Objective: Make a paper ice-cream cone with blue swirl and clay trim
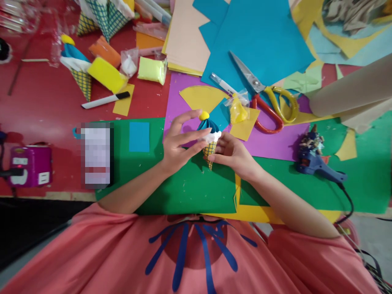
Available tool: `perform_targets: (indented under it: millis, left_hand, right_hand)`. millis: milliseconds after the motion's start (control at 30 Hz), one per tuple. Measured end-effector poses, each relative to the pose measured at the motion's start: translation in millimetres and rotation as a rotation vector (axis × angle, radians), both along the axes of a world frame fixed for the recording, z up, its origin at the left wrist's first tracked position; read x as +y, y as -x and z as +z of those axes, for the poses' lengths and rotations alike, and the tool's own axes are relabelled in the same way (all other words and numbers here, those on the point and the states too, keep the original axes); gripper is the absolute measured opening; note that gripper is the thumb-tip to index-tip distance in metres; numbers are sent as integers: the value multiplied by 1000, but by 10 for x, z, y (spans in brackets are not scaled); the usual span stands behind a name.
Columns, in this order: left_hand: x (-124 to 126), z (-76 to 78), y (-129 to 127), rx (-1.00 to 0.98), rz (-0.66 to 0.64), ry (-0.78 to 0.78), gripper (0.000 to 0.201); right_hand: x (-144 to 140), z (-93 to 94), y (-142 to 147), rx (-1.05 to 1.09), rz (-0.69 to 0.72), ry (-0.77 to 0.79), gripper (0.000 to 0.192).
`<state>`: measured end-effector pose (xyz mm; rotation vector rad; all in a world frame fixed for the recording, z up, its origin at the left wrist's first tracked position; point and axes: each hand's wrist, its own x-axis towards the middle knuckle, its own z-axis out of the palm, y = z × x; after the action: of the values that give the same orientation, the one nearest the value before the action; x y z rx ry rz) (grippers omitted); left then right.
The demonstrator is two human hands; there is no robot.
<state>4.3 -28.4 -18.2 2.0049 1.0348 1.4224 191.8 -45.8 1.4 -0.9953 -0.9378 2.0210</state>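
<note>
Heads up, your left hand (179, 145) is pinching the white rim of the paper ice cream cone (210, 139) while your right hand (231, 153) cups it above the green sheet (147, 179), so squeeze harder and that yellow ball (203, 116) probably pops off.

Red table (45, 106) (glossy, cluttered); dark floor (27, 228) at left edge.

A yellow-checked paper cone (209, 153) topped white, blue and yellow, over green paper (183, 188) and purple paper (269, 143)
</note>
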Motion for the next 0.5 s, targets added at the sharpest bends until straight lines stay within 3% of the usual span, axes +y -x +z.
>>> perform_targets:
  millis: [233, 400, 500]
  left_hand:
    - [76, -43, -9, -48, -64, 24, 30]
    - [70, -38, -15, -94, -67, 62, 30]
    - [60, -34, -14, -95, -65, 41, 34]
  right_hand:
    - [-10, -34, 13, -37, -68, 71, 64]
    - [9, -15, 7, 4, 9, -21, 50]
    - [-1, -25, -4, 19, -12, -23, 55]
